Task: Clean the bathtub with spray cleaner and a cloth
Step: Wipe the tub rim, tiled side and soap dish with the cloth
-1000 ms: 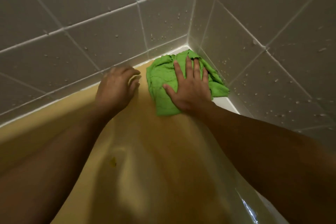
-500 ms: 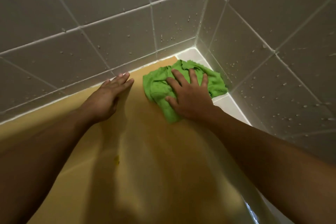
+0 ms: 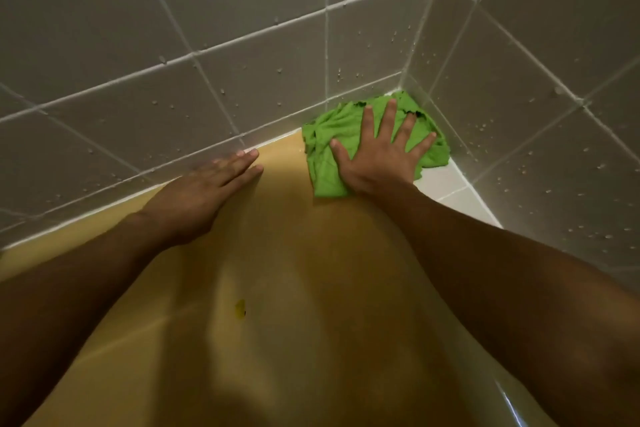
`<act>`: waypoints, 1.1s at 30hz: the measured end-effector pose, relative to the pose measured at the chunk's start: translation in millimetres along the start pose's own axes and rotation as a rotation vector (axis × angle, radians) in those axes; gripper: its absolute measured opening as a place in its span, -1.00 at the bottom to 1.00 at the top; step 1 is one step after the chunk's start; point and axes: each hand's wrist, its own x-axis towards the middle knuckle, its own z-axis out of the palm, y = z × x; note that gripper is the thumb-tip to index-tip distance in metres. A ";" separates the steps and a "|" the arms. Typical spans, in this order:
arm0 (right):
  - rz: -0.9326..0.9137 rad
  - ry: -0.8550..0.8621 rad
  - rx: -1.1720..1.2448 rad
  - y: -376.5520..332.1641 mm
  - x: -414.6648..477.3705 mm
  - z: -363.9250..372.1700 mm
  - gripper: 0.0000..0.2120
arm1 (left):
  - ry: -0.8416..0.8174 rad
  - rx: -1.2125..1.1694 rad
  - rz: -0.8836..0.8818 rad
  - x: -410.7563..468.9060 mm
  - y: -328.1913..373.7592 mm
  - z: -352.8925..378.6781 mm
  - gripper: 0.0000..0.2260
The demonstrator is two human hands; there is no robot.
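1. Right hand (image 3: pixel 377 156), fingers (image 3: pixel 389 118) now splayed flat on green cloth (image 3: pixel 325 163); cloth pushed back up into tiled corner on bathtub (image 3: pixel 284 253) rim.
2. Left hand (image 3: pixel 197 198) flattened from curled, palm braced on rim, holding nothing.
3. Judgement: corner scrubbing ongoing; yellow speck (image 3: pixel 240 309) below remains.

Home bathroom, yellow bathtub (image 3: pixel 311 288) filling the lower view, grey tiled walls (image 3: pixel 242 80) meeting in a corner just above its rim, water droplets clinging to tiles
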 end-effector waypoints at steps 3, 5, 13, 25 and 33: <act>0.026 0.008 0.003 -19.6 13.2 2.2 -0.05 | -0.039 0.100 0.175 -28.5 -37.2 -1.7 -0.33; 0.002 0.008 -0.009 -27.8 9.5 4.8 -0.07 | -0.036 0.193 0.315 -38.7 -57.2 3.1 -0.44; -0.293 0.078 -0.055 -1.5 -34.8 7.5 -0.48 | 0.032 0.230 0.447 -40.6 -73.5 19.1 -0.52; 0.174 0.071 0.009 26.9 -55.4 -10.9 -0.32 | 0.059 0.321 0.559 -52.2 -84.8 18.0 -0.48; 0.203 0.039 -0.014 -22.6 -1.3 2.7 -0.09 | 0.053 0.244 0.496 -110.7 -117.4 26.7 -0.47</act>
